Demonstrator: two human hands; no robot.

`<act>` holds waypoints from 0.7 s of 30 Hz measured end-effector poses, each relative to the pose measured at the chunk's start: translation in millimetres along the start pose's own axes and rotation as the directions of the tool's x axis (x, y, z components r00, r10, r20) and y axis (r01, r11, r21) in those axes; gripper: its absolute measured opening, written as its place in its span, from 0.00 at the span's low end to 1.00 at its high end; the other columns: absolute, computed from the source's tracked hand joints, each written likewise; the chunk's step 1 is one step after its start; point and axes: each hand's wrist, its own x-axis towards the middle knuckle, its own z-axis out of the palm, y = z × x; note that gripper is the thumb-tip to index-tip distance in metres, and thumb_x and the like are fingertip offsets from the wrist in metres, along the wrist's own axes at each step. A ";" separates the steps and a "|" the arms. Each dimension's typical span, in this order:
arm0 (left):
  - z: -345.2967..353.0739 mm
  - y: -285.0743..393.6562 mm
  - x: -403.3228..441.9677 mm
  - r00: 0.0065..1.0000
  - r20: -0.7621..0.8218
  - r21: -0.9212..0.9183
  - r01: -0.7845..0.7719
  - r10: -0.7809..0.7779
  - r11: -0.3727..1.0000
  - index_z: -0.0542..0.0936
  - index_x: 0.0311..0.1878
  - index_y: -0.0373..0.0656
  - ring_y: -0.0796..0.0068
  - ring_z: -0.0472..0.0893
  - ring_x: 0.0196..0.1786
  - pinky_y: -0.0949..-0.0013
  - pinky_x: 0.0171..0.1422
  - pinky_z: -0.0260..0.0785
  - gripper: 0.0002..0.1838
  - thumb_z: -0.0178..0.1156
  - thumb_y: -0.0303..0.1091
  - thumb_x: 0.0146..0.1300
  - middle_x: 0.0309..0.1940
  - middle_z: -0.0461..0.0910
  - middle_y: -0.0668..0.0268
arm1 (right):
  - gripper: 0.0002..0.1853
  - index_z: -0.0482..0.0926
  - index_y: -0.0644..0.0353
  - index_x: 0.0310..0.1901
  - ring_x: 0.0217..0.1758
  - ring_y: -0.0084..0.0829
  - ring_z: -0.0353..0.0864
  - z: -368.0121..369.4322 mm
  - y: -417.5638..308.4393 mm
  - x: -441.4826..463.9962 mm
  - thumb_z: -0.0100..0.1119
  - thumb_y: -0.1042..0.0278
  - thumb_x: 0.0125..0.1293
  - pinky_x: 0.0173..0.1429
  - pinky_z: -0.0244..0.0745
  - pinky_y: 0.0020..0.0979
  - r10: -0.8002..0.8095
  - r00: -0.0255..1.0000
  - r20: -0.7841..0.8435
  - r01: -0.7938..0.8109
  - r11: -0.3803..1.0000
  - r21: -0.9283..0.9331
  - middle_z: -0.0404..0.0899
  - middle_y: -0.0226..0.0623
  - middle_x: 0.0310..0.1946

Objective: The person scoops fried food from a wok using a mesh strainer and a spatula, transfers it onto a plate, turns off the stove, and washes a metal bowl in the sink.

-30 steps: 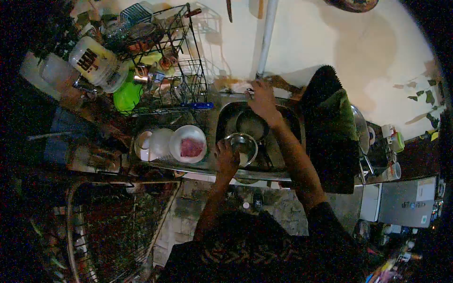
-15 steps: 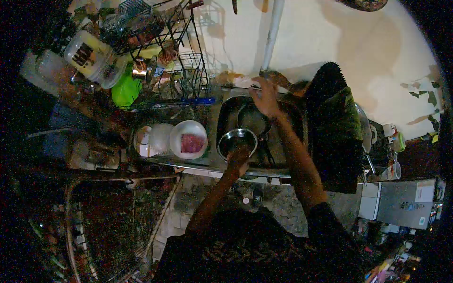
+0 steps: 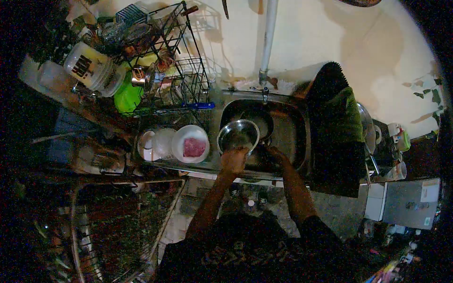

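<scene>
A shiny metal bowl [image 3: 239,134] is at the left side of the sink [image 3: 293,132]. My left hand [image 3: 234,160] grips its near rim, fingers closed. My right hand [image 3: 277,155] is low over the sink, right of the bowl; its fingers are dark and blurred, and I cannot make out whether they hold anything. Behind the bowl, a dark round pan [image 3: 262,123] lies in the sink. The tap [image 3: 265,93] stands at the sink's back edge. Left of the sink, a white bowl [image 3: 179,152] holds a pink-red piece [image 3: 194,147] that looks like meat.
A black wire rack [image 3: 192,70] with dishes and a blue-handled tool [image 3: 200,105] stands at the back left. Plastic tubs [image 3: 89,66] and a green item [image 3: 128,94] sit farther left. A dark green cloth [image 3: 336,127] hangs right of the sink.
My right hand has left the tap and come down towards me into the sink area. My left hand has moved from inside the metal bowl to its near rim, and the bowl sits slightly higher in view.
</scene>
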 end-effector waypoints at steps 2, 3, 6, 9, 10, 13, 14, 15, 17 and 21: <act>-0.1 0.8 -1.3 0.971 -0.193 0.124 -0.119 0.142 0.985 0.81 0.51 0.47 0.52 0.83 0.49 0.51 0.49 0.77 0.17 0.58 0.32 0.57 0.49 0.83 0.57 | 0.25 0.72 0.56 0.61 0.61 0.43 0.71 1.5 6.5 -5.1 0.60 0.53 0.66 0.64 0.66 0.46 0.011 0.999 0.031 -0.011 1.000 0.007 0.73 0.46 0.59; -1.0 9.5 6.4 0.971 -0.191 0.123 -0.120 0.142 0.985 0.81 0.51 0.47 0.52 0.83 0.49 0.51 0.49 0.77 0.17 0.58 0.32 0.57 0.49 0.83 0.57 | 0.25 0.72 0.56 0.61 0.61 0.43 0.71 2.2 7.6 -7.0 0.60 0.53 0.66 0.64 0.66 0.46 0.010 0.999 0.034 -0.010 1.000 0.006 0.73 0.46 0.59; -0.4 27.0 40.7 0.832 0.153 -0.817 0.410 -0.534 0.406 0.81 0.53 0.47 0.51 0.83 0.50 0.51 0.52 0.77 0.20 0.62 0.32 0.54 0.50 0.83 0.55 | 0.27 0.72 0.56 0.61 0.63 0.43 0.70 6.8 12.2 -13.6 0.60 0.51 0.65 0.65 0.65 0.46 0.002 1.000 0.017 -0.002 1.000 0.017 0.72 0.46 0.60; 17.8 14.0 63.9 0.946 -0.230 0.123 -0.205 0.229 0.971 0.81 0.53 0.48 0.50 0.83 0.51 0.52 0.54 0.76 0.20 0.63 0.30 0.54 0.48 0.83 0.54 | 0.28 0.72 0.56 0.62 0.64 0.43 0.69 11.8 14.3 -16.8 0.60 0.49 0.65 0.66 0.64 0.46 -0.017 0.999 -0.027 0.017 0.999 0.032 0.70 0.46 0.61; 20.9 13.8 67.4 0.975 -0.165 0.045 -0.144 0.150 0.988 0.82 0.52 0.49 0.50 0.82 0.51 0.52 0.53 0.76 0.20 0.63 0.29 0.54 0.47 0.83 0.54 | 0.28 0.72 0.56 0.62 0.64 0.43 0.68 11.3 12.9 -16.5 0.60 0.49 0.65 0.66 0.64 0.47 -0.024 0.999 -0.049 0.026 0.999 0.035 0.70 0.46 0.62; 3.6 16.1 68.4 0.999 -0.054 -0.007 0.009 -0.009 1.000 0.82 0.52 0.50 0.49 0.82 0.51 0.52 0.51 0.77 0.20 0.62 0.27 0.53 0.47 0.83 0.56 | 0.29 0.72 0.56 0.62 0.65 0.43 0.67 7.7 10.9 -12.5 0.59 0.47 0.65 0.67 0.63 0.47 -0.029 0.996 -0.088 0.031 0.999 0.023 0.69 0.46 0.63; -7.5 16.5 62.2 0.995 -0.017 0.020 0.095 -0.095 0.995 0.82 0.52 0.50 0.49 0.82 0.51 0.52 0.50 0.77 0.21 0.62 0.26 0.52 0.47 0.83 0.57 | 0.29 0.72 0.56 0.62 0.66 0.43 0.67 6.7 13.2 -12.6 0.59 0.47 0.65 0.67 0.62 0.47 -0.025 0.995 -0.100 0.027 1.000 0.016 0.69 0.46 0.63; -1.1 7.6 54.0 0.995 -0.007 0.016 0.099 -0.099 0.995 0.82 0.52 0.50 0.49 0.82 0.51 0.52 0.50 0.77 0.21 0.62 0.26 0.52 0.47 0.83 0.57 | 0.30 0.72 0.56 0.62 0.66 0.43 0.66 4.8 13.8 -13.9 0.59 0.46 0.65 0.68 0.62 0.47 -0.021 0.993 -0.115 0.022 1.000 0.009 0.68 0.46 0.64; 14.6 -14.4 40.5 0.977 -0.211 -0.015 -0.036 0.032 0.999 0.82 0.52 0.51 0.51 0.81 0.52 0.52 0.52 0.76 0.21 0.62 0.27 0.52 0.51 0.82 0.58 | 0.30 0.72 0.56 0.63 0.67 0.44 0.65 1.9 17.8 -12.1 0.59 0.45 0.65 0.68 0.62 0.47 -0.018 0.988 -0.153 0.018 1.000 0.000 0.67 0.46 0.64; 14.9 -19.8 17.0 0.928 -0.362 0.036 -0.077 0.085 0.996 0.82 0.52 0.52 0.53 0.79 0.55 0.50 0.57 0.72 0.20 0.63 0.30 0.53 0.51 0.82 0.59 | 0.32 0.71 0.56 0.63 0.69 0.44 0.64 -5.5 25.7 -21.0 0.59 0.43 0.65 0.70 0.61 0.47 -0.018 0.971 -0.240 0.014 1.000 -0.019 0.66 0.46 0.66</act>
